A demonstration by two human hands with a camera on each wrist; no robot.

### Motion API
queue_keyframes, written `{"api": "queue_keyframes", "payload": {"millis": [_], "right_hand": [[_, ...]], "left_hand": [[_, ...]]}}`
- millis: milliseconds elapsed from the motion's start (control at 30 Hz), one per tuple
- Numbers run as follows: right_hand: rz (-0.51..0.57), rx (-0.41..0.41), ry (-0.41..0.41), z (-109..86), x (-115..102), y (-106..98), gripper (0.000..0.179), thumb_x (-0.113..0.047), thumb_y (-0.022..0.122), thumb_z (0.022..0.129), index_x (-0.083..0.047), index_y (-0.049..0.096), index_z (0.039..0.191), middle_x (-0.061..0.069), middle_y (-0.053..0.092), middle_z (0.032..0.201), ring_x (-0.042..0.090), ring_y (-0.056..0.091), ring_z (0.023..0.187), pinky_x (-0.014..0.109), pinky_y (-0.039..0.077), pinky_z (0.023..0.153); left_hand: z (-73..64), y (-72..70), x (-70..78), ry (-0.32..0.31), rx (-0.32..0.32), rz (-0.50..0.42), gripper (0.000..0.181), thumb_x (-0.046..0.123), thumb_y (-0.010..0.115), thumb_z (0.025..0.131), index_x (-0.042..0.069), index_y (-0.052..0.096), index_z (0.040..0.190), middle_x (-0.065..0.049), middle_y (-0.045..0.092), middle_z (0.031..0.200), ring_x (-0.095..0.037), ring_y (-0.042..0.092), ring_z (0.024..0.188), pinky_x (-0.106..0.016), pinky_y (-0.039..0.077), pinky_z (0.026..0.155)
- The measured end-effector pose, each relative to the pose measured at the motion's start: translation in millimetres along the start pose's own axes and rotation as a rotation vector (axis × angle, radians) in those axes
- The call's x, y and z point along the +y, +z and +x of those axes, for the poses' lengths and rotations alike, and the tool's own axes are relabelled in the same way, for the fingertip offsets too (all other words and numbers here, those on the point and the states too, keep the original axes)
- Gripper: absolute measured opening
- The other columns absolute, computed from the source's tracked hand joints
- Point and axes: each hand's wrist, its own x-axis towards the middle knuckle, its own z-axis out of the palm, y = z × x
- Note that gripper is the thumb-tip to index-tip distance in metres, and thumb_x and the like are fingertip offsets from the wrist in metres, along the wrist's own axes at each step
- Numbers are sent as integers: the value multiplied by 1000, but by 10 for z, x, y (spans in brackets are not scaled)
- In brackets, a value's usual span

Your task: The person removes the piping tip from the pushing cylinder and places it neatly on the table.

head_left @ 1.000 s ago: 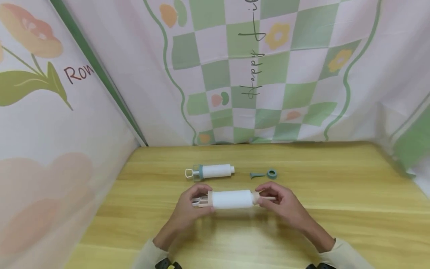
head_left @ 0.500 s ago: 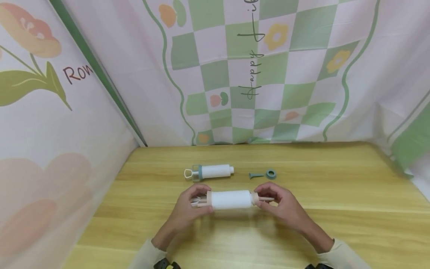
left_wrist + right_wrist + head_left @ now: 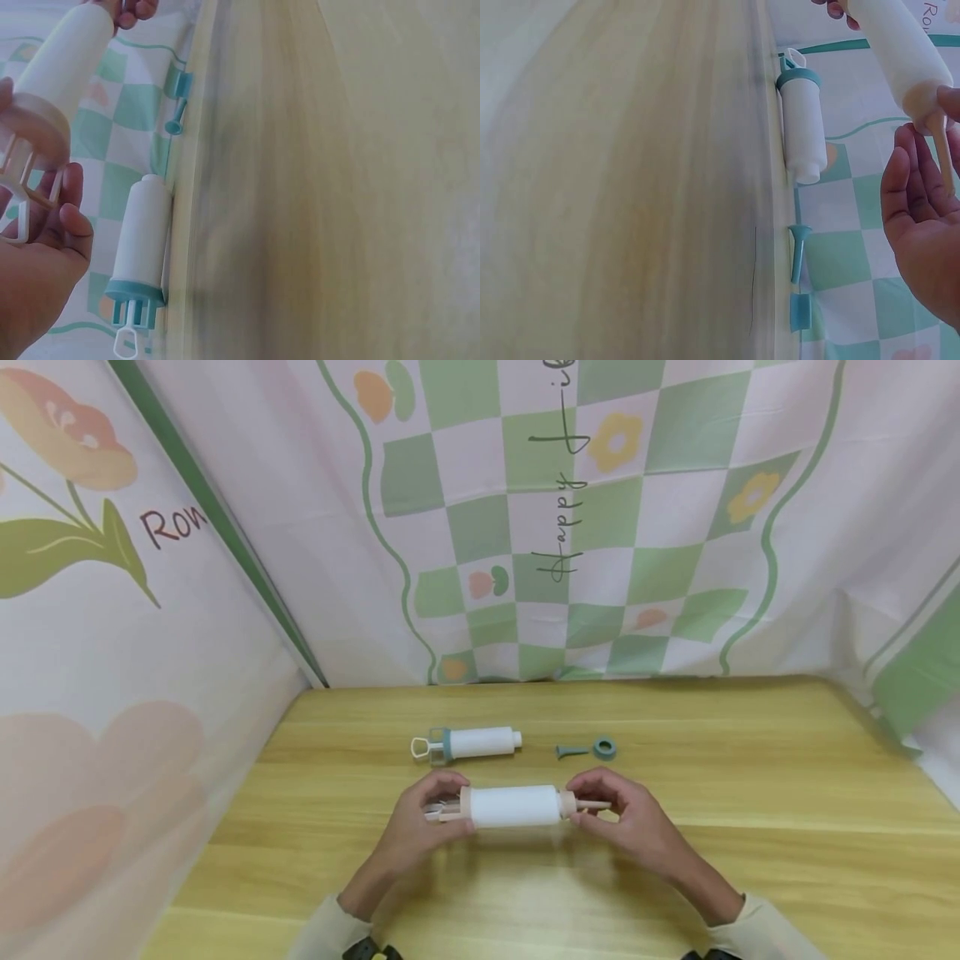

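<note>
A white-barrelled syringe (image 3: 514,807) with beige end fittings is held level above the table, between both hands. My left hand (image 3: 422,820) grips the beige collar at its left end, thumb in front and fingers behind. In the left wrist view, the pull handle (image 3: 22,214) and beige struts reach back into that palm. At the other end, my right hand (image 3: 628,812) pinches the beige cap with thumb and fingertips. A thin beige nozzle (image 3: 943,154) points out of this cap towards the right palm.
On the wooden table (image 3: 750,827) behind the hands lies a second white syringe (image 3: 482,742) with a teal collar. To its right are a teal nozzle (image 3: 572,751) and a teal ring cap (image 3: 604,748). Patterned curtains (image 3: 480,527) hang along the back and left.
The right fingers have shifted slightly at the beige cap, and more of the cap shows. The left hand keeps its hold on the collar, and the syringe stays in nearly the same place.
</note>
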Motion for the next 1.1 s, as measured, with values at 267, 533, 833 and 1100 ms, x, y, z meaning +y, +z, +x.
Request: {"api": "queue_keyframes", "payload": {"millis": [267,533,833,1100], "right_hand": [[80,-36,83,0,-18,-8,23,-1,65,95,5,59,117,18,66,108,21,68,97,37,59,80],[9,-16,86,10,-48,-18,19,-5,68,94,-2,65,112,10,68,108,17,67,99,32,58,79],[4,-6,20,-13,-11,-20,23,0,71,91,-3,64,112,9,68,107,18,68,98,30,57,83],[-17,22,26,-23,-27,-61,24,-1,72,90,-4,64,113,8,68,105,17,66,95,25,55,83]], "left_hand": [[-1,3,14,11,-8,-4,46,11,81,79,7,62,120,-8,66,115,-28,59,107,-49,42,96],[-3,-2,10,8,-11,-3,46,11,81,78,8,63,120,-9,65,115,-29,58,107,-49,43,95],[-5,-11,-16,1,-19,2,46,11,81,79,6,62,120,-10,65,115,-29,58,107,-48,44,95],[-7,-80,-61,-9,-8,15,46,7,80,79,6,61,121,-10,67,115,-30,59,107,-47,46,94]]}}
